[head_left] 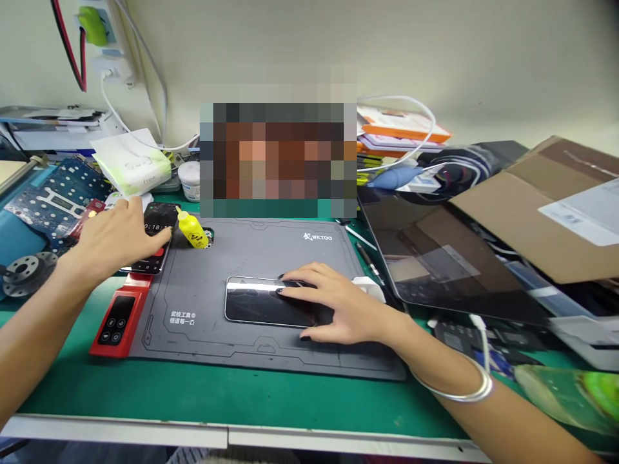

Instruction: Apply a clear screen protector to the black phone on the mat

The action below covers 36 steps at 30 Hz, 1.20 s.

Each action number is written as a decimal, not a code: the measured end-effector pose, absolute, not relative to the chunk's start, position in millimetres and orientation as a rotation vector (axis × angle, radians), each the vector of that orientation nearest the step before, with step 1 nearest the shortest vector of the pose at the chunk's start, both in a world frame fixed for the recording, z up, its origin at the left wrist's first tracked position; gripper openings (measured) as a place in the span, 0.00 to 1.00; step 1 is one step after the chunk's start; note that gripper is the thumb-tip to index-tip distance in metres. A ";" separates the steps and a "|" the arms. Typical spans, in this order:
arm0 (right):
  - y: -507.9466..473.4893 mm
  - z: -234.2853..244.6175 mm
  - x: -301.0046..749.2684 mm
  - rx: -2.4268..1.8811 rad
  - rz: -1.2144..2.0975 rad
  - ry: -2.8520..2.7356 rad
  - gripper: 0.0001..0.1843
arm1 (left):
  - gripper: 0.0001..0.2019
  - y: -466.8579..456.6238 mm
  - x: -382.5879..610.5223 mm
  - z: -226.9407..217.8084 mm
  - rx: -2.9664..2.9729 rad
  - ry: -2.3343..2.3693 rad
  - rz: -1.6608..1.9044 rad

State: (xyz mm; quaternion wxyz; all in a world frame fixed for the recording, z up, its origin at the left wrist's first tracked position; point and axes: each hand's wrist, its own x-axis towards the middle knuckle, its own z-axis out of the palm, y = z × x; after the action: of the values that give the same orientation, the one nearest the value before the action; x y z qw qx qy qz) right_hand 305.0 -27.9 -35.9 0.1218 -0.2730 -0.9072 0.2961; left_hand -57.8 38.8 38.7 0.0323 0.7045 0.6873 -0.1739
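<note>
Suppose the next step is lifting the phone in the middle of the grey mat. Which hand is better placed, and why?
Likely the right hand: its fingers reach over that phone. The left hand is at another phone, near the left edge of the mat.

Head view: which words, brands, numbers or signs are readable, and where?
"WKTOO": grey mat
"武校工具", "悟道每一" (last sign unclear): grey mat
"0:18", partly covered: phone at left hand
"Free": packet; larger word blurred
Too small: signs on red device, bottle, jar, carton label
</note>
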 end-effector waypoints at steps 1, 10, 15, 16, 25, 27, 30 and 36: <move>-27.7 -35.7 304.9 -0.800 0.867 -2.648 0.30 | 0.38 37.0 -55.9 37.4 2.149 2.112 -0.574; -27.5 -35.7 303.9 -0.797 0.871 -2.650 0.31 | 0.40 38.0 -56.2 34.3 2.075 2.064 -0.653; -28.2 -35.8 304.7 -0.801 0.864 -2.652 0.30 | 0.38 38.6 -58.9 30.2 2.153 2.044 -0.652; -28.3 -36.0 304.9 -0.802 0.871 -2.652 0.30 | 0.38 38.6 -59.2 29.7 2.156 2.055 -0.653; -27.4 -36.5 303.6 -0.807 0.874 -2.651 0.29 | 0.35 41.2 -63.2 32.4 2.123 2.016 -0.644; -27.5 -36.1 303.6 -0.803 0.864 -2.651 0.28 | 0.36 41.7 -64.8 29.7 2.140 2.026 -0.643; -28.0 -35.7 304.1 -0.802 0.869 -2.653 0.29 | 0.35 41.9 -66.3 25.0 2.174 2.021 -0.622; -28.4 -35.9 304.0 -0.813 0.854 -2.663 0.29 | 0.35 40.9 -63.6 20.9 2.165 2.037 -0.619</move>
State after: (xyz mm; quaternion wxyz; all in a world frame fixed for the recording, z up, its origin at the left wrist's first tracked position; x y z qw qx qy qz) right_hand 304.0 -28.4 -35.9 0.1142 -0.2772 -0.9084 0.2913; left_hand -63.6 40.9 20.9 0.0525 0.7120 0.6700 -0.2035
